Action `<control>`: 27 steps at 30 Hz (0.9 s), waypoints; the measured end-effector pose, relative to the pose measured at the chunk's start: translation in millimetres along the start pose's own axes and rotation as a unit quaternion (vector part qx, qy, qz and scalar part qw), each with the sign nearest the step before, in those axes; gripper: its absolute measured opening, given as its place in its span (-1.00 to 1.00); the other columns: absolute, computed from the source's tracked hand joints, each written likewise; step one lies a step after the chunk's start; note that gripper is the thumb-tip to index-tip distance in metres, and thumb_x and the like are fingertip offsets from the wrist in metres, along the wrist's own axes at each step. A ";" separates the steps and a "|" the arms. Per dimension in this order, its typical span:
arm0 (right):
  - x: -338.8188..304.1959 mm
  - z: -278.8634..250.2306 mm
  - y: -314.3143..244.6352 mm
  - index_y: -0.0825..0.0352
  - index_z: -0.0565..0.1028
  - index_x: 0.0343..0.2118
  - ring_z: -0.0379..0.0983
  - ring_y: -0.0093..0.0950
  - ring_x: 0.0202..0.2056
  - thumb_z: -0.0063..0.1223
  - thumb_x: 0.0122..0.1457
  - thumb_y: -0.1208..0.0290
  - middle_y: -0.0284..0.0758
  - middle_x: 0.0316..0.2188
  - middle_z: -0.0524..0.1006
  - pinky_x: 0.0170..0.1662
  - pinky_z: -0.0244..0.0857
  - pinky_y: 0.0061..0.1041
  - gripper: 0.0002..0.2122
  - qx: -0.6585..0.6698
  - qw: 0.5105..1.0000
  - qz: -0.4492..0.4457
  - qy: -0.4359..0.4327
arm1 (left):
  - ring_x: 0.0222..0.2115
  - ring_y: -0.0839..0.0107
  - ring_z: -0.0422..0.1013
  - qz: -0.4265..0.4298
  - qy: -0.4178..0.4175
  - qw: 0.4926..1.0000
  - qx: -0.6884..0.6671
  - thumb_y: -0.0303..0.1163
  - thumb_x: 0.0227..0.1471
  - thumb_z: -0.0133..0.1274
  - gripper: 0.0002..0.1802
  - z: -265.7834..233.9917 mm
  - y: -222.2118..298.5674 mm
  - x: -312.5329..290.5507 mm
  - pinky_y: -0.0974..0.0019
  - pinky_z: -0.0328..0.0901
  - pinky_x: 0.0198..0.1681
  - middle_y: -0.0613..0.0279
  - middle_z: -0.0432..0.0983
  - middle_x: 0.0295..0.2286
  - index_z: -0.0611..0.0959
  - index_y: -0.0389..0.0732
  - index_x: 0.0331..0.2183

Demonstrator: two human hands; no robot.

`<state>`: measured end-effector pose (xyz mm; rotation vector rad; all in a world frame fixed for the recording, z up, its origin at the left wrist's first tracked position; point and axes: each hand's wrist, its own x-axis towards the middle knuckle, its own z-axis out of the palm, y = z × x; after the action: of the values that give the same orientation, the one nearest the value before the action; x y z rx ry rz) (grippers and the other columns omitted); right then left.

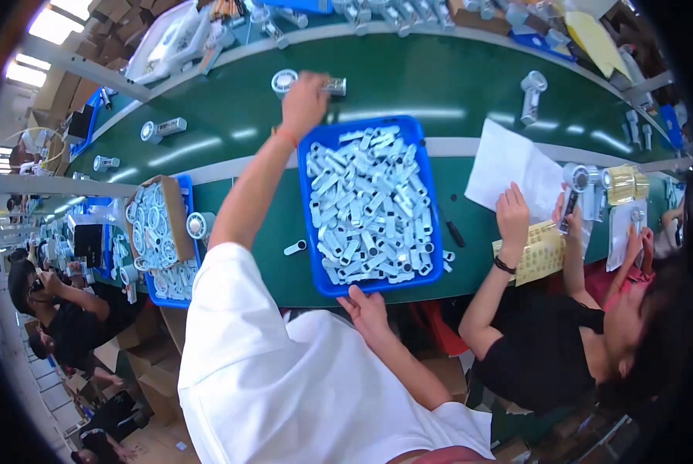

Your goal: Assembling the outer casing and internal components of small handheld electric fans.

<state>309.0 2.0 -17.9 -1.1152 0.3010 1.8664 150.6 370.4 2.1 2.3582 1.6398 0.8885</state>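
Note:
My left hand (305,102) reaches across to the green belt and closes over the middle of a handheld fan (284,81). The fan's round white head shows left of the hand, and its clear-ended handle (335,87) sticks out on the right. In front of me is a blue tray (315,284), heaped with small pale plastic parts (371,205) that have dark round ends. At the tray's near rim is my right hand (368,313), its thumb by the edge and its fingers partly hidden below. One similar loose part (294,247) lies left of the tray.
More fans (163,129) (531,97) lie along the belt. To the left, a cardboard box (177,224) holds white rings. A black screwdriver (455,233) lies right of the tray. Beside me on the right, a co-worker (544,340) handles a fan above a yellow sticker sheet (538,251).

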 end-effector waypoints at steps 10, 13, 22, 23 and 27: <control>-17.8 -24.7 -31.5 0.49 0.32 -0.15 0.52 -0.33 -0.37 -0.12 0.17 0.45 -0.16 -0.27 0.46 -0.40 0.45 -0.50 -0.75 -0.374 0.927 -0.026 -0.028 | -0.30 0.03 0.43 -0.135 -0.108 0.983 0.063 -0.02 0.03 -0.25 -0.53 8.2 -4.6 32.0 0.09 0.32 -0.21 0.01 0.52 -0.35 0.63 -0.15 -0.35; -33.2 -24.5 -16.0 0.45 0.39 -0.18 0.52 -0.41 -0.42 -0.10 0.13 0.51 -0.19 -0.33 0.50 -0.43 0.40 -0.58 -0.80 -0.446 0.878 -0.168 -0.051 | -0.36 0.07 0.45 -0.084 -0.058 0.991 0.082 -0.09 0.03 -0.22 -0.57 -14.5 -31.5 13.4 0.11 0.33 -0.25 0.06 0.54 -0.45 0.63 -0.17 -0.45; -34.4 76.5 21.1 0.39 0.49 -0.43 0.43 -0.51 -0.51 -0.05 0.06 0.58 -0.31 -0.53 0.52 -0.45 0.25 -0.59 -0.93 -0.580 0.533 -0.614 -0.048 | -0.46 0.12 0.49 0.019 -0.257 0.940 0.225 -0.27 -0.12 -0.09 -0.76 -117.9 -3.2 -148.0 0.12 0.39 -0.42 0.09 0.54 -0.48 0.63 -0.14 -0.53; -19.6 97.8 10.5 0.38 0.49 -0.40 0.43 -0.43 -0.45 -0.05 0.04 0.60 -0.29 -0.47 0.52 -0.38 0.26 -0.52 -0.91 -0.593 0.474 -0.651 -0.025 | -0.43 0.16 0.49 0.043 -0.247 0.938 0.239 -0.29 -0.13 -0.06 -0.79 -111.7 -1.5 -161.5 0.13 0.38 -0.42 0.12 0.55 -0.46 0.64 -0.14 -0.53; 58.6 155.7 -48.3 0.25 0.45 -0.22 0.35 -0.28 -0.20 0.00 -0.08 0.61 -0.30 -0.28 0.47 -0.14 0.22 -0.31 -0.71 -0.743 0.227 -0.628 0.042 | -0.33 0.21 0.46 0.141 -0.179 0.966 0.125 -0.19 -0.14 0.02 -0.75 -98.0 -15.8 -171.9 0.12 0.37 -0.31 0.21 0.53 -0.38 0.63 -0.12 -0.43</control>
<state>248.1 155.7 33.9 -1.5058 -2.1912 -0.1180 45.2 202.4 8.8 2.7664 1.3618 0.2652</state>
